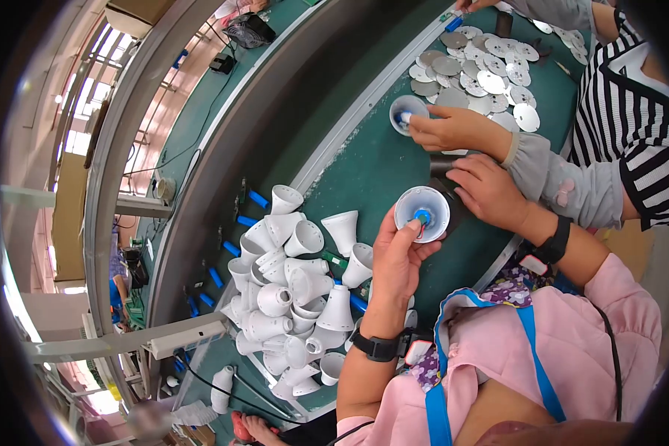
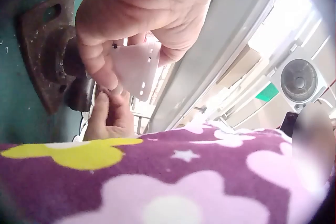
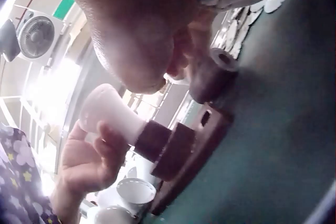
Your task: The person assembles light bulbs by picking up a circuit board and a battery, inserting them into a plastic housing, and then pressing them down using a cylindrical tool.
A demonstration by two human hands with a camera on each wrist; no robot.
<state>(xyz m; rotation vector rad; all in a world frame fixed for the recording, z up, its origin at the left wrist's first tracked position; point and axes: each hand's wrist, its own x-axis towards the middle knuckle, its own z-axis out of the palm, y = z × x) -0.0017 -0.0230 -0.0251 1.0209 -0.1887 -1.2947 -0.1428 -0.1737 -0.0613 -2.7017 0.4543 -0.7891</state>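
My left hand grips a white cone-shaped lamp housing, thumb over the rim beside a blue part inside. In the right wrist view, the narrow end of the housing sits at a dark round socket on a dark slotted base plate. My right hand has its fingers curled over a short dark hollow cylinder, just beyond that plate. The palm side of the right hand is hidden in the head view.
Many white housings lie heaped at left, with blue parts along the belt edge. Metal discs are spread at the far end. Close on the right, another person's hand holds a similar housing.
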